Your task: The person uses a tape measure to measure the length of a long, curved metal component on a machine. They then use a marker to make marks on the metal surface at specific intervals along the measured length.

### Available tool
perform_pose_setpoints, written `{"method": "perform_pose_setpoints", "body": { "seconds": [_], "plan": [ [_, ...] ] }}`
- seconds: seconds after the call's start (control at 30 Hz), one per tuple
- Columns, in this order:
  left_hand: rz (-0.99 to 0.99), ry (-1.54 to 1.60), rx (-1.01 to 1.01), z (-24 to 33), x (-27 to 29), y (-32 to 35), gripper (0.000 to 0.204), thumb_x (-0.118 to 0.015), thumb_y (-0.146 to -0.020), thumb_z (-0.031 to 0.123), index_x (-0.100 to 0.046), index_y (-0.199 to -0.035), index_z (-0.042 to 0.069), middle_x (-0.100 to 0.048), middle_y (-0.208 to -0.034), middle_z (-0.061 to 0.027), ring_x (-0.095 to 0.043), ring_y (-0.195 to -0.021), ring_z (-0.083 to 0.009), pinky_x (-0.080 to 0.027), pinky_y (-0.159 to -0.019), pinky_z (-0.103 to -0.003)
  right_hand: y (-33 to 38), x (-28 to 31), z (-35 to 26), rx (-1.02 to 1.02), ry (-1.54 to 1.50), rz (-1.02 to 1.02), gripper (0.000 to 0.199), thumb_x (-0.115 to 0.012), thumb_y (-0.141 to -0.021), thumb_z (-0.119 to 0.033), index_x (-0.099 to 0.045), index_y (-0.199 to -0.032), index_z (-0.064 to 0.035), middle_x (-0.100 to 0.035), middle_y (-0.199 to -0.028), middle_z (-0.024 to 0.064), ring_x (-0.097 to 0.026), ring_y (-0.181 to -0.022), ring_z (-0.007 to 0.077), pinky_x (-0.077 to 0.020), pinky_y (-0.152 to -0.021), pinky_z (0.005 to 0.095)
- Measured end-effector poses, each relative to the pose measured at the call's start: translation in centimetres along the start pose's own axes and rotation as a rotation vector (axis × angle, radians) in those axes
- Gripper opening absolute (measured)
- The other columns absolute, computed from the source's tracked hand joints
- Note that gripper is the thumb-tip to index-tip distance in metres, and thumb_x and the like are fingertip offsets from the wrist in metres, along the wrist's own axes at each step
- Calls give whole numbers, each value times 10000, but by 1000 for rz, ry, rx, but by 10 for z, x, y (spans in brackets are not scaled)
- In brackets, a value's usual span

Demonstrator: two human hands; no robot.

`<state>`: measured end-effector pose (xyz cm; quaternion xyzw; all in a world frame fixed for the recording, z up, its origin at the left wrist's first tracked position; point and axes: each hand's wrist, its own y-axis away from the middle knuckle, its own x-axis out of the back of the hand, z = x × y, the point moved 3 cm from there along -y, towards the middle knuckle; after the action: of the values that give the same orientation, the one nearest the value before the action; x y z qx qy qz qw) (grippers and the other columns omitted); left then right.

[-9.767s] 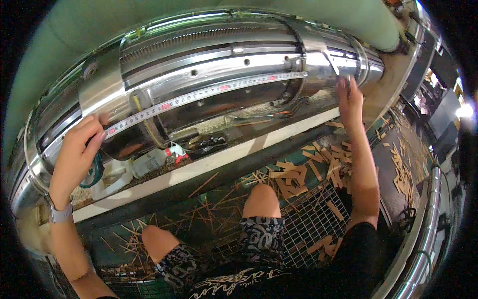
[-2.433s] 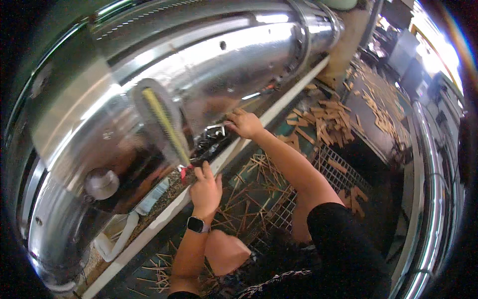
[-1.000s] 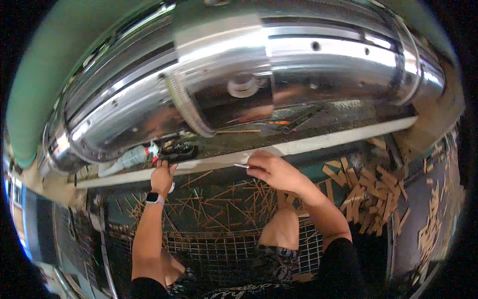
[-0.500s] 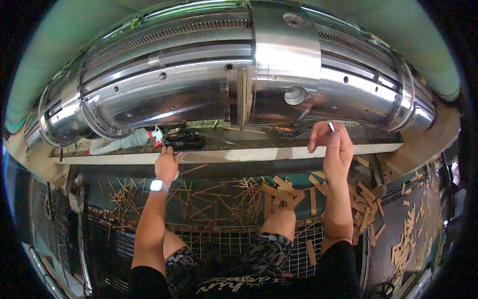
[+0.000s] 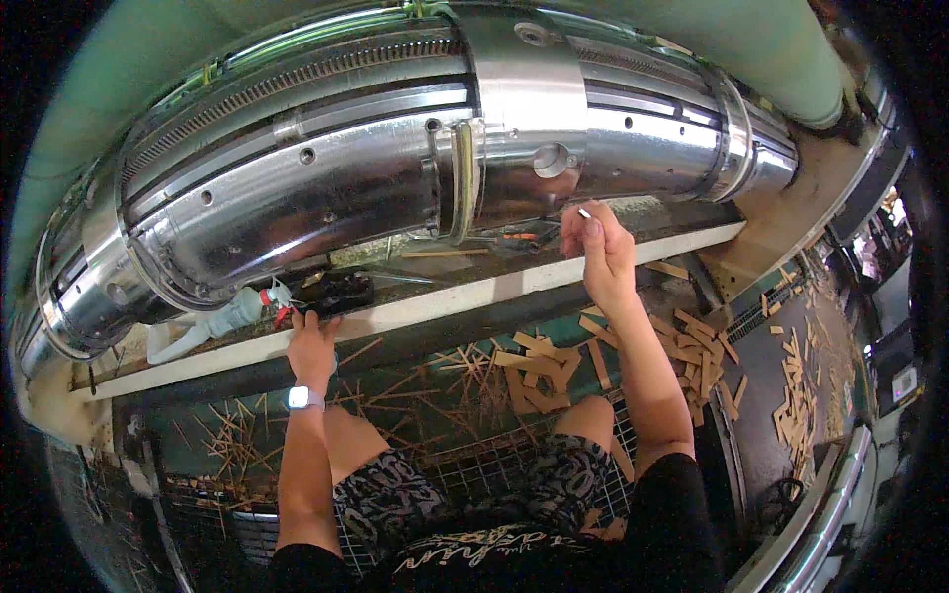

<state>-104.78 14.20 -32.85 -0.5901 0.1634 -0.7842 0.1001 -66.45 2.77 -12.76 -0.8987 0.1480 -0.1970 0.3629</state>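
My right hand (image 5: 605, 252) is raised in front of the big shiny steel cylinder (image 5: 366, 188), below and right of a round recess (image 5: 551, 160) in its surface. Between thumb and fingers it pinches a short, pale stick-like piece (image 5: 584, 213), whose exact kind I cannot make out. Over on the left, my left hand (image 5: 312, 346) rests on the white ledge (image 5: 445, 302) with its fingers spread over the edge. Just beyond its fingertips lie a whitish spray bottle (image 5: 222, 318) with a red trigger and a dark, shiny bundle (image 5: 336, 291).
An orange-and-black tool (image 5: 519, 237) lies behind the ledge under the cylinder. Thin wooden strips (image 5: 247, 435) and flat wooden pieces (image 5: 539, 371) are strewn below the ledge. A wire grid (image 5: 484, 465) is beneath my legs. Green rollers (image 5: 771, 59) flank the cylinder.
The whole view has turned, so the cylinder and ledge now slant up to the right. My right hand, still pinching the pale piece, is slightly nearer the recess. My left hand stays on the ledge.
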Motion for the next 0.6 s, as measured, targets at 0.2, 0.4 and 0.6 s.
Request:
{"method": "perform_pose_setpoints", "body": {
  "seconds": [0.2, 0.4, 0.6],
  "plan": [
    [53, -19, -40, 0, 1, 1, 486, -533, -840, 450, -505, -1092, 35, -439, -1223, -311, -596, -806, -410, -496, -636, -453, -3, 0, -4, -174, -48, -1, 330, -336, -970, -227, -480, -759, -19, -514, -630, 42, -513, -533, 99, -423, -485, 243],
    [88, -34, -64, -6, 3, 0, 461, -528, -838, 460, -517, -1039, 45, -443, -1221, -306, -597, -783, -403, -491, -598, -456, -17, 1, 1, -346, -808, -17, 256, -383, -931, -211, -482, -780, -29, -539, -689, 119, -547, -542, 196, -481, -479, 306],
    [3, 13, -31, 0, 2, -2, 479, -523, -837, 470, -517, -1062, 48, -446, -1234, -288, -593, -826, -408, -494, -644, -457, 6, -6, -1, -192, -719, -135, 156, -454, -912, -100, -518, -1031, -21, -571, -815, 80, -577, -682, 170, -488, -684, 293]
  ]
}}
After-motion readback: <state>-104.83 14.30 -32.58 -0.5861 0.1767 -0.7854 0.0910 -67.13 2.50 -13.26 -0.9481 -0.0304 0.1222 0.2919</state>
